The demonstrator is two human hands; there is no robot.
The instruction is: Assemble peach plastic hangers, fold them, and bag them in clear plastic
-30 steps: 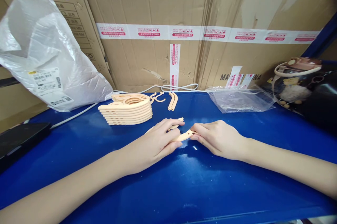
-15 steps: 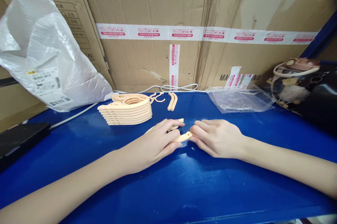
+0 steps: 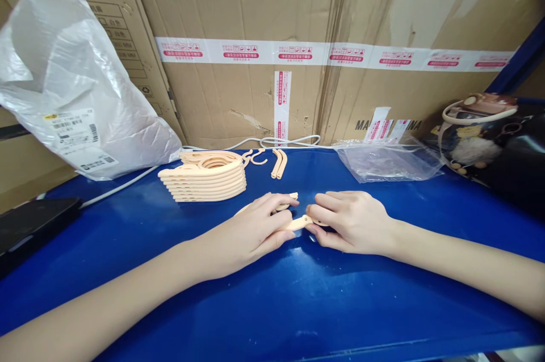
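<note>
Under my left hand (image 3: 259,226) lies a cream plastic folding hanger (image 3: 300,222), its end sticking out past my closed thumb and fingers. My right hand (image 3: 351,223) pinches an arm piece at that end, where a small hole shows; most of the piece is hidden by my fingers. Behind my left hand stands a neat stack of cream hangers (image 3: 208,186). A loose hanger hook (image 3: 258,159) is beside the stack, and two curved cream arm pieces (image 3: 279,164) lie side by side to its right.
On the blue table (image 3: 298,305), a clear plastic bag (image 3: 387,163) lies back right. A white mailing bag (image 3: 72,89) leans at the left, near a black device (image 3: 38,226). Cardboard boxes (image 3: 238,10) stand behind, with a white cable (image 3: 289,140) along them. A dark bag (image 3: 515,152) sits far right.
The fingers of my right hand have loosened and shifted slightly, so more of the arm piece shows between them. My left hand stays in place.
</note>
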